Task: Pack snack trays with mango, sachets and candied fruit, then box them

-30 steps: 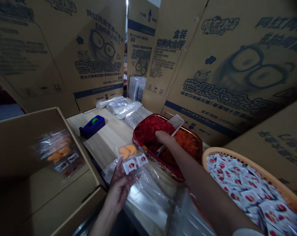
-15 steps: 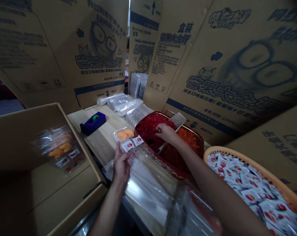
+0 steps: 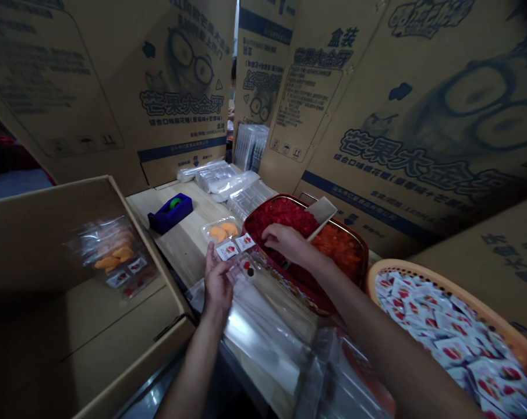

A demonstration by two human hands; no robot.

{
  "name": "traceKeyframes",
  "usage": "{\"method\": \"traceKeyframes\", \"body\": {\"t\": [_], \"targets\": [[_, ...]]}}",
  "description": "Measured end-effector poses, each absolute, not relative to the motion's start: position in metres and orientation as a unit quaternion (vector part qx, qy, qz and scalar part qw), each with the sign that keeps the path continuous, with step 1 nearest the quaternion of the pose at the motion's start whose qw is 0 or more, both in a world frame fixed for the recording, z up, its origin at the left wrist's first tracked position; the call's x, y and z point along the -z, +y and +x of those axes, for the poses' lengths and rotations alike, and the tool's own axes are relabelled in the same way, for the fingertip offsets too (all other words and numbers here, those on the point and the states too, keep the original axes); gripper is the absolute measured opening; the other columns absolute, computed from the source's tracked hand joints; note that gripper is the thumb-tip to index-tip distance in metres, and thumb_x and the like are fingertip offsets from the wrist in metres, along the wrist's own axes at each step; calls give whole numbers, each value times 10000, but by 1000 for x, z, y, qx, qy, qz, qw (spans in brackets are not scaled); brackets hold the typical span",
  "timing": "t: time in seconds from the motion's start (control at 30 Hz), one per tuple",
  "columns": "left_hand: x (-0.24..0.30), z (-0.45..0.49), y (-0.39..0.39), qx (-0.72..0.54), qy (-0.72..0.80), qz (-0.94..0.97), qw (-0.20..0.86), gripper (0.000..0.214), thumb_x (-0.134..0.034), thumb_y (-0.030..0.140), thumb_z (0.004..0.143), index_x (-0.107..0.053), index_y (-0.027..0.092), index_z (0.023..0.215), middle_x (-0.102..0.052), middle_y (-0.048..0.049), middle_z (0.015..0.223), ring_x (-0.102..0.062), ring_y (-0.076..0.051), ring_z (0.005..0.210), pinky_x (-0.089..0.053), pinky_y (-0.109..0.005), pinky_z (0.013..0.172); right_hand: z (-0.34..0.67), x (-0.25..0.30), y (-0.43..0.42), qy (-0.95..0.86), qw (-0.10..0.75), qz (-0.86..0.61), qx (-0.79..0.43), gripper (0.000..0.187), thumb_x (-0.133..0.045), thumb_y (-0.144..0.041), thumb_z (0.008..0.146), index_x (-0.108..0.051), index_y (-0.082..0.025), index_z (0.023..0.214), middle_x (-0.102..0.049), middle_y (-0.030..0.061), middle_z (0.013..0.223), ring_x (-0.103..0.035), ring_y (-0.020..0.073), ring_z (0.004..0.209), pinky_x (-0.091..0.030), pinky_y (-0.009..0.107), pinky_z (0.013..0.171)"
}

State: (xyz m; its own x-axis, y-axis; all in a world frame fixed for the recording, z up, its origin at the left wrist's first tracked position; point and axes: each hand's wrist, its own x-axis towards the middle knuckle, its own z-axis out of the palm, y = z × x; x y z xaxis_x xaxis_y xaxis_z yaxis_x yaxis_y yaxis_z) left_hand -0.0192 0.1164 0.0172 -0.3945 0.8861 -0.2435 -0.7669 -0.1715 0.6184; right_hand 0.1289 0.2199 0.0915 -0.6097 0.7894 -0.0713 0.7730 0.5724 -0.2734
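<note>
Right hand (image 3: 287, 244): fingers curled and pressed together, tips down at the diced red fruit (image 3: 280, 215); whether they grip any, I cannot tell.
Left hand (image 3: 217, 285): fingers raised, slightly apart, against two strawberry-printed sachets (image 3: 234, 247); pinching or not, I cannot tell.
Around the hands: a red-rimmed tray (image 3: 324, 299) holding the red fruit, diced orange fruit (image 3: 339, 250) and a white scoop (image 3: 322, 209) — a clear tray of orange pieces (image 3: 217, 231) just beyond the sachets.
Farther out: a woven orange basket (image 3: 420, 276) of more sachets (image 3: 442, 331), a blue tape dispenser (image 3: 170, 213) on a wooden table (image 3: 180, 256), printed cardboard cartons (image 3: 180, 87) behind.
</note>
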Motion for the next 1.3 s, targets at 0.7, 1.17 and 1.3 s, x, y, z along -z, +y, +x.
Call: {"method": "traceKeyframes", "body": {"t": [0.7,1.17,1.3], "targets": [[-21,-8,144,-770,340,78,535,825,-551,1,600,-295,323,1315,-486,-39,1269,-586,-199,971,-498,-375,819,170,-64,286,-789,-87,-602,-86,222,-570,-66,622,-679,-142,799,-676,113,838,-630,213,824,-446,233,651],[-20,-14,150,-764,322,86,552,775,-549,-27,581,-339,292,1255,-530,-42,1203,-614,-205,907,-523,-393,788,142,-94,236,-851,122,-377,-345,303,-546,-61,664,-588,-120,958,-605,16,832,-563,98,717,-457,192,641],[-17,-13,151,-768,326,79,546,763,-541,-32,571,-362,289,1239,-539,-43,1195,-624,-200,877,-532,-396,763,150,-95,248,-853,22,-495,-166,292,-550,-100,731,-598,-159,1013,-593,63,1027,-579,119,863,-435,209,751]]}}
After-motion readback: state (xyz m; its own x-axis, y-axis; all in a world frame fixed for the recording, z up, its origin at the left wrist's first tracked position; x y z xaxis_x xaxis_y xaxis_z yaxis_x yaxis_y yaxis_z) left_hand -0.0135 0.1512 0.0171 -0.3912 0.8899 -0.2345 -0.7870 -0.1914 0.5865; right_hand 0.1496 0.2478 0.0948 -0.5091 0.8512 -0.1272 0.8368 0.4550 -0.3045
